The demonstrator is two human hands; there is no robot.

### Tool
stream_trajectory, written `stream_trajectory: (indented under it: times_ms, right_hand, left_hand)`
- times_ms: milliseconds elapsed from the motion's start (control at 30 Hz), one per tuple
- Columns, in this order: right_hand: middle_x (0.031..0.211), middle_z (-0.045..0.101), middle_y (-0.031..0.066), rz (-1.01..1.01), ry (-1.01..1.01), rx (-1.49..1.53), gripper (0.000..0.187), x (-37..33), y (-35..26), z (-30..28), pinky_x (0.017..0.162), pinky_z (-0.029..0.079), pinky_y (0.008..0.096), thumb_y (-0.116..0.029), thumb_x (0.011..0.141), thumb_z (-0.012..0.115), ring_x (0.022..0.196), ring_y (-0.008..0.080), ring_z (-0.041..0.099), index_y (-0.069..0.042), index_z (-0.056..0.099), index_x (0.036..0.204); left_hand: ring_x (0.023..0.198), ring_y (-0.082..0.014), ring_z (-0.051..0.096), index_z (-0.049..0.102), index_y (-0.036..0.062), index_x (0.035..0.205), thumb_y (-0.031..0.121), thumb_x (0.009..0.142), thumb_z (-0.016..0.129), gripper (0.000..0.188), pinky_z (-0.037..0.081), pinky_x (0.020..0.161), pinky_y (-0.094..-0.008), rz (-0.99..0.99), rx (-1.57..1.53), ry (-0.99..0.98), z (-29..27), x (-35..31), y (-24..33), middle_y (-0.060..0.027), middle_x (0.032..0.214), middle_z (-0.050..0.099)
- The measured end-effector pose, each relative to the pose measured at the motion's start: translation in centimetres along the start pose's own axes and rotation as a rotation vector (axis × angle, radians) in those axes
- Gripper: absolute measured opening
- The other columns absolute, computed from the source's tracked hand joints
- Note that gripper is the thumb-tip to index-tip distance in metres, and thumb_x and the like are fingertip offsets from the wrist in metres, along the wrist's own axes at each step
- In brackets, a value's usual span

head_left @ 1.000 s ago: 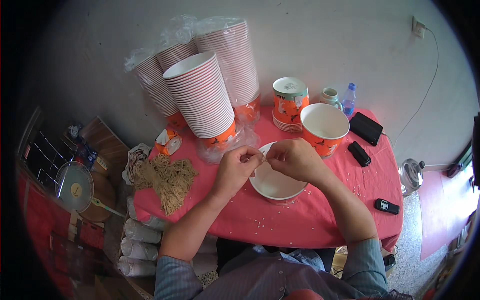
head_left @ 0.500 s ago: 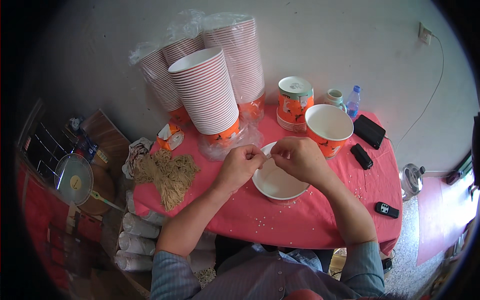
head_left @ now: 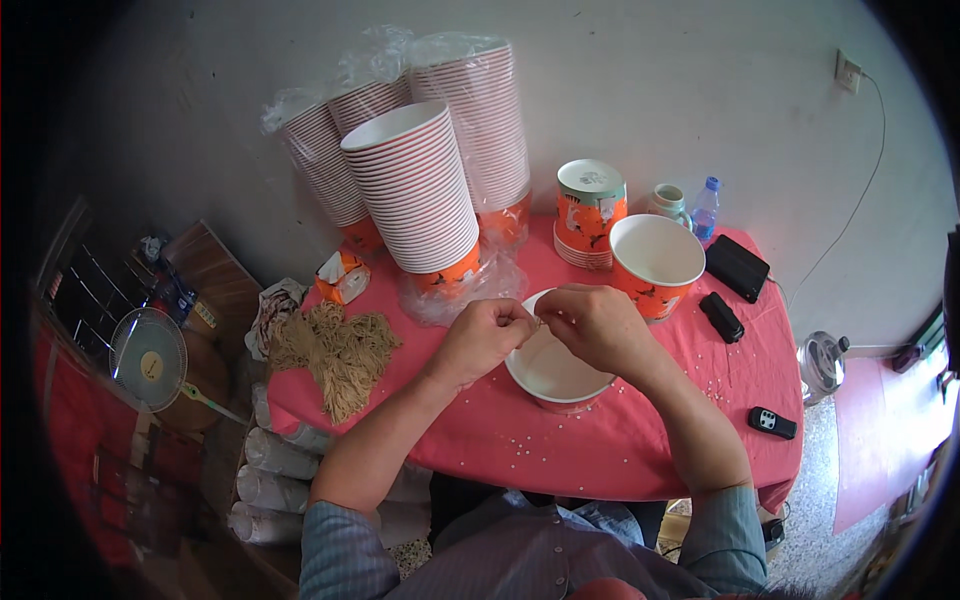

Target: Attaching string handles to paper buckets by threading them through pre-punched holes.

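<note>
A white-lined paper tub (head_left: 556,372) stands on the red tablecloth in front of me. Over its far rim my left hand (head_left: 490,340) and my right hand (head_left: 597,322) meet, fingertips almost touching. Both are closed in a pinch. Whatever lies between the fingers is too small to name. Behind my right hand is an orange tub (head_left: 660,255) with a white inside. Left of my arms lies a heap of tan strings (head_left: 340,355). Small white bits (head_left: 520,447) are scattered on the cloth near the tub.
Tall nested tubs (head_left: 410,190), some in clear plastic, rise at the back left. An upturned tub stack (head_left: 590,210), a mug (head_left: 668,200) and a blue-capped bottle (head_left: 706,208) stand behind. Black cases (head_left: 737,268) and a small remote (head_left: 772,422) lie right. A crumpled orange packet (head_left: 343,277) lies left.
My hands stay over the tub, with the fingers of my right hand shifted slightly. The whole view has moved a little. Nothing has visibly been put down or picked up.
</note>
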State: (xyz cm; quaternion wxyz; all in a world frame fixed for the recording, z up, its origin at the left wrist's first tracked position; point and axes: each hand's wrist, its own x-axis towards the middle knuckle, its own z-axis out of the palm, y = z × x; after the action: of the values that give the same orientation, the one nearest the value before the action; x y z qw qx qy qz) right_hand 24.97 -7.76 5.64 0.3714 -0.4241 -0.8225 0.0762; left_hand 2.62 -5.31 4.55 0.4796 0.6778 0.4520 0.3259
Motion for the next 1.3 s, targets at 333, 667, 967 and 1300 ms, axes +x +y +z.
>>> stream_trajectory:
  times_ms: [333, 667, 967, 1300]
  right_hand:
    - [0.090, 0.078, 0.0115, -0.032, -0.014, -0.012, 0.012, -0.2, 0.1, 0.3, 0.070, 0.061, 0.0490, -0.020, 0.099, 0.071, 0.083, 0.0351, 0.077, -0.012, 0.077, 0.106]
    - [0.092, 0.078, 0.0126, 0.013, -0.060, 0.052, 0.013, 0.0, 0.2, 0.1, 0.073, 0.061, 0.0496, -0.020, 0.100, 0.071, 0.084, 0.0363, 0.077, -0.010, 0.077, 0.106]
    - [0.090, 0.081, 0.0115, 0.133, -0.128, 0.186, 0.012, 0.4, 0.5, -0.4, 0.077, 0.061, 0.0402, -0.014, 0.099, 0.073, 0.083, 0.0286, 0.080, -0.007, 0.079, 0.105]
    - [0.093, 0.081, 0.0104, 0.212, -0.149, 0.332, 0.015, 0.3, 0.9, -0.5, 0.079, 0.061, 0.0360, -0.013, 0.098, 0.074, 0.084, 0.0198, 0.079, -0.002, 0.078, 0.107]
  left_hand:
    - [0.080, -0.0065, 0.062, 0.079, -0.0035, 0.099, 0.012, 0.099, 0.073, 0.017, 0.051, 0.071, -0.0289, 0.016, 0.012, -0.048, -0.3, 0.1, -0.3, -0.0002, 0.086, 0.072]
    - [0.088, -0.0068, 0.066, 0.081, -0.0033, 0.107, 0.012, 0.103, 0.072, 0.018, 0.054, 0.079, -0.0277, 0.046, 0.045, -0.118, -0.6, -0.3, 0.2, -0.0015, 0.094, 0.077]
    - [0.093, -0.0087, 0.068, 0.080, -0.0039, 0.116, 0.014, 0.106, 0.073, 0.022, 0.057, 0.084, -0.0290, 0.059, 0.048, -0.130, -0.8, -0.8, 0.3, -0.0035, 0.100, 0.078]
    - [0.096, -0.0068, 0.067, 0.078, -0.0041, 0.117, 0.012, 0.106, 0.075, 0.020, 0.055, 0.084, -0.0249, 0.087, 0.026, -0.095, -0.3, -1.1, 0.1, -0.0017, 0.104, 0.077]
